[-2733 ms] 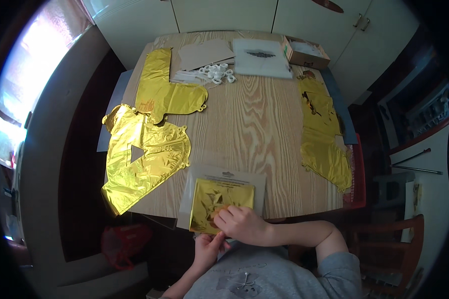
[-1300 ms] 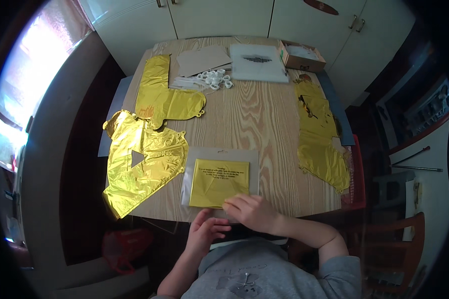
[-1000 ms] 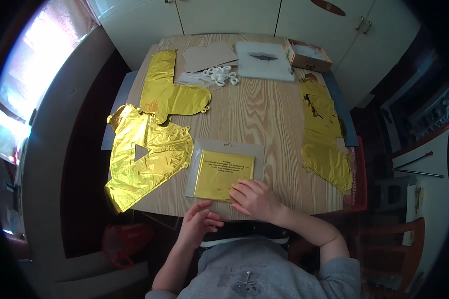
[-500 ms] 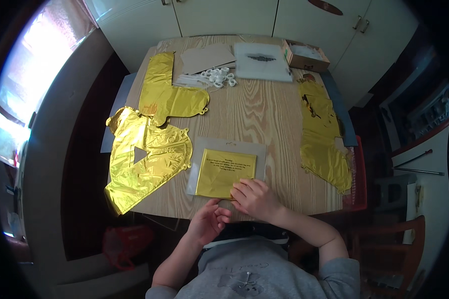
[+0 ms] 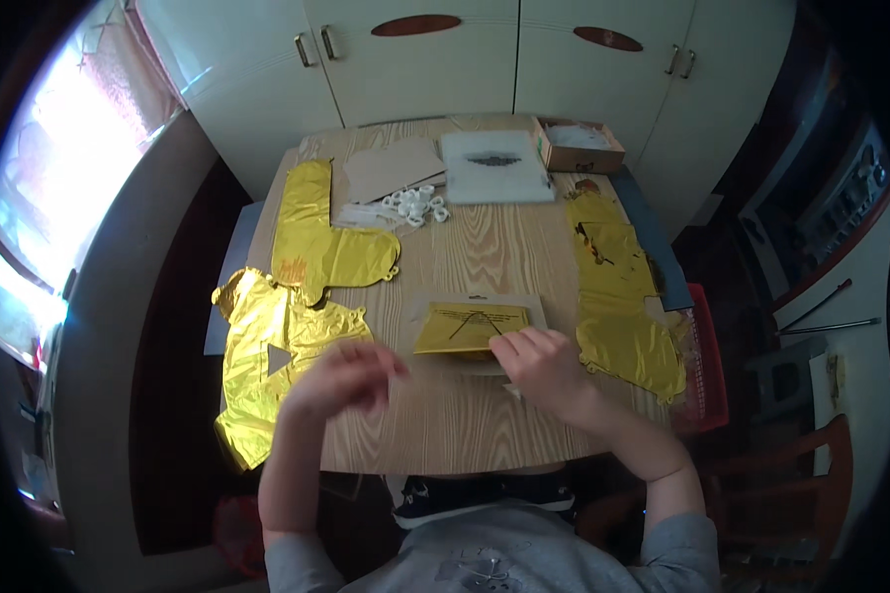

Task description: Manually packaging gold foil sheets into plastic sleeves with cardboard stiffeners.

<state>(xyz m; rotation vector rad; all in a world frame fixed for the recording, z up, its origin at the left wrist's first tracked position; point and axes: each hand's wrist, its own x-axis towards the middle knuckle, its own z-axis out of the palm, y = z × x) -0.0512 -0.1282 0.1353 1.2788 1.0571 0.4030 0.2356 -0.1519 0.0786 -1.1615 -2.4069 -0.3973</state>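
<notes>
A clear plastic bag (image 5: 536,308) with a hang hole lies near the table's front middle. The folded gold foil balloon (image 5: 465,321) shows in it, dark print across its face, and its near edge is tilted up off the table. My right hand (image 5: 544,368) pinches the lower right corner of this packet. To the left, my left hand (image 5: 344,381) is raised over the table, smeared by motion, in front of a flat gold foil balloon (image 5: 252,361) with a triangular opening. Nothing shows in that hand, and its fingers are not clear.
Behind lie another gold balloon (image 5: 307,247), white plastic rings (image 5: 420,205), brown card sheets (image 5: 391,168), a white padded sheet (image 5: 499,178) and a cardboard box (image 5: 581,156). A further gold balloon (image 5: 618,296) lies along the right edge, beside a red basket (image 5: 707,366).
My left hand has risen and moved left, away from the packet. My right hand keeps its grip, and the packet's near edge has tilted up. The head view has shifted.
</notes>
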